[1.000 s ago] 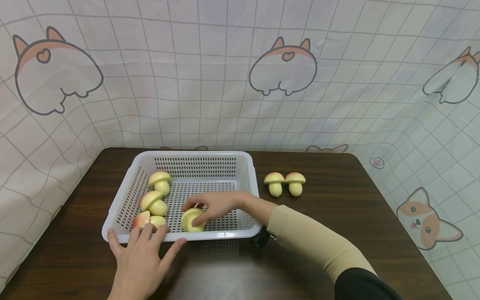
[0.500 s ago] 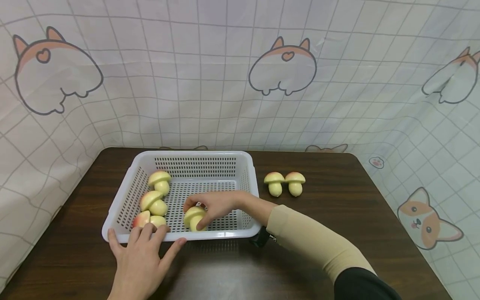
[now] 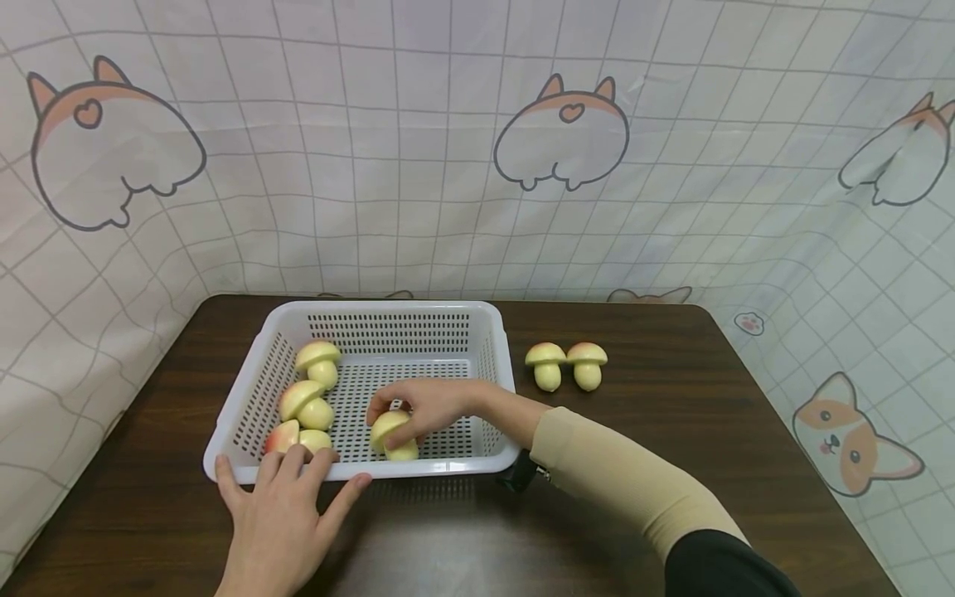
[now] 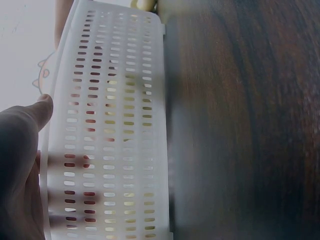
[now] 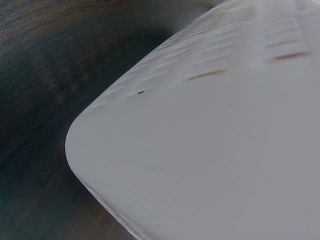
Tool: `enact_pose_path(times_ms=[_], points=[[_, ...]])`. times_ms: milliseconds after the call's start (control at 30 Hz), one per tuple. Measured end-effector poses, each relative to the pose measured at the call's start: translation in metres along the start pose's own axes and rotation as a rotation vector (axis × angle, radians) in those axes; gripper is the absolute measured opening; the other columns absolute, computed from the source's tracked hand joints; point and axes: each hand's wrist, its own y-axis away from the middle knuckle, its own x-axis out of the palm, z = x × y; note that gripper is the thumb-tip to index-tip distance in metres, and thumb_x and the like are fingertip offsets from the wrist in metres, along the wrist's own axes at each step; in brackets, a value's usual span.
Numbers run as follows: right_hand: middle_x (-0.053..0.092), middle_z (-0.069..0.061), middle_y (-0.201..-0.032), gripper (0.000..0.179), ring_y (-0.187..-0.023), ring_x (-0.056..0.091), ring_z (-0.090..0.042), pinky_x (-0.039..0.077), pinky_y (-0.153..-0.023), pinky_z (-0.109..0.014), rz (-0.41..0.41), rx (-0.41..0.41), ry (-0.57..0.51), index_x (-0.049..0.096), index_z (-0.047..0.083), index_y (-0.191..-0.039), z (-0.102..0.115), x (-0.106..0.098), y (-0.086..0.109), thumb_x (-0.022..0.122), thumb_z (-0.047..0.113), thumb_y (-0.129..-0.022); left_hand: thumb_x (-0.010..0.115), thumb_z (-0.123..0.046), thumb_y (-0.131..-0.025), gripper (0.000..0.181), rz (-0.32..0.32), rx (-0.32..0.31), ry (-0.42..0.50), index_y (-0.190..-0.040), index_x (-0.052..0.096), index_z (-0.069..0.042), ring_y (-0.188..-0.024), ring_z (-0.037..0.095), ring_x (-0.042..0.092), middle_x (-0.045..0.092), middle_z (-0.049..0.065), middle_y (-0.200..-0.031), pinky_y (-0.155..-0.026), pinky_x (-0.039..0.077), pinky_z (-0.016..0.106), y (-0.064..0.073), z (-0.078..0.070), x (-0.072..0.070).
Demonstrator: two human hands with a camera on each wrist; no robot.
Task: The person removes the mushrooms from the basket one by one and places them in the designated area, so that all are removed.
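Note:
Inside the white plastic basket (image 3: 388, 308), my right hand (image 3: 436, 404) grips a pale yellow toy mushroom (image 3: 391, 424) between thumb and fingers, close over the floor near the front wall. My left hand (image 3: 279, 518) holds the basket's front rim, its fingers hooked over the edge; in the left wrist view the thumb (image 4: 42, 110) lies along the rim. Three more mushrooms lie along the left wall: one at the back (image 3: 319, 365), one in the middle (image 3: 304, 405) and one in front (image 3: 293, 435), partly hidden by the left fingers. The right wrist view shows just the basket's corner (image 5: 175, 145).
Two matching mushrooms, one left (image 3: 547, 365) and one right (image 3: 587, 365), lie side by side on the dark wooden table (image 3: 671, 390), right of the basket. A white grid-patterned cloth (image 3: 448, 207) with cartoon dogs hangs behind the table and along both sides.
The right hand has shifted the held mushroom a little to the right and turned it, so its stem points more toward the lower right. The left hand and basket stay in place.

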Motion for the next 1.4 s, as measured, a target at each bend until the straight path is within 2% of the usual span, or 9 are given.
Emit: enact_pose_path(times_ms=[233,433,667,1000,1100,1267,1400], points=[[0.060,0.002,-0.106,0.026,-0.083,0.062,-0.012,0.059,-0.067,-0.031,-0.011,0.002,0.015,0.063,0.015,-0.119,0.000,0.001,0.000,0.073,0.017,-0.096,0.066,-0.059,-0.093,0.051,0.016,-0.012,-0.008,-0.109,0.067,-0.010,-0.115,0.046,0.051,0.059,0.013,-0.100,-0.103,-0.005,0.083,0.000,0.000,-0.001],[0.061,0.004,-0.107,0.026,-0.086,0.061,-0.012,0.058,-0.067,-0.031,-0.028,-0.010,0.012,0.063,0.015,-0.118,0.002,0.001,0.002,0.074,0.016,-0.095,0.065,-0.060,-0.094,0.051,0.026,-0.015,-0.010,-0.108,0.067,-0.011,-0.115,0.046,0.051,0.058,0.013,-0.099,-0.103,-0.006,0.083,0.000,0.000,0.000],[0.062,0.009,-0.113,0.029,-0.101,0.057,-0.011,0.048,-0.089,-0.024,-0.100,-0.048,0.088,0.065,0.015,-0.121,0.005,-0.004,0.004,0.075,0.019,-0.094,0.065,-0.061,-0.093,0.052,0.009,-0.007,-0.005,-0.108,0.067,-0.011,-0.113,0.045,0.051,0.058,0.012,-0.098,-0.103,-0.005,0.083,0.001,0.000,0.001],[0.064,0.011,-0.114,0.032,-0.104,0.059,-0.010,0.044,-0.099,-0.025,-0.173,-0.104,0.108,0.066,0.013,-0.123,0.009,-0.011,0.013,0.077,0.018,-0.093,0.066,-0.060,-0.092,0.050,-0.030,0.007,0.008,-0.105,0.066,-0.011,-0.111,0.045,0.052,0.057,0.010,-0.095,-0.103,-0.004,0.083,0.001,0.001,0.001],[0.064,0.010,-0.114,0.032,-0.105,0.059,-0.012,0.044,-0.100,-0.025,-0.193,-0.120,0.110,0.066,0.015,-0.122,0.010,-0.014,0.017,0.077,0.019,-0.093,0.066,-0.060,-0.092,0.050,-0.030,0.008,0.009,-0.105,0.066,-0.012,-0.111,0.045,0.052,0.057,0.010,-0.095,-0.103,-0.005,0.084,0.001,0.001,0.001],[0.063,0.012,-0.116,0.032,-0.106,0.060,-0.013,0.048,-0.093,-0.027,-0.227,-0.117,0.108,0.065,0.019,-0.123,0.014,-0.018,0.026,0.077,0.022,-0.093,0.066,-0.060,-0.092,0.051,-0.026,0.008,0.005,-0.106,0.066,-0.011,-0.112,0.045,0.052,0.057,0.010,-0.095,-0.103,-0.004,0.083,0.000,0.001,0.001],[0.064,0.008,-0.119,0.032,-0.106,0.060,-0.014,0.049,-0.094,-0.032,-0.237,-0.146,0.068,0.065,0.015,-0.123,0.015,-0.021,0.032,0.076,0.018,-0.093,0.066,-0.060,-0.093,0.051,-0.017,0.001,0.003,-0.106,0.066,-0.011,-0.113,0.045,0.052,0.057,0.010,-0.096,-0.103,-0.005,0.083,0.000,0.000,0.000]])
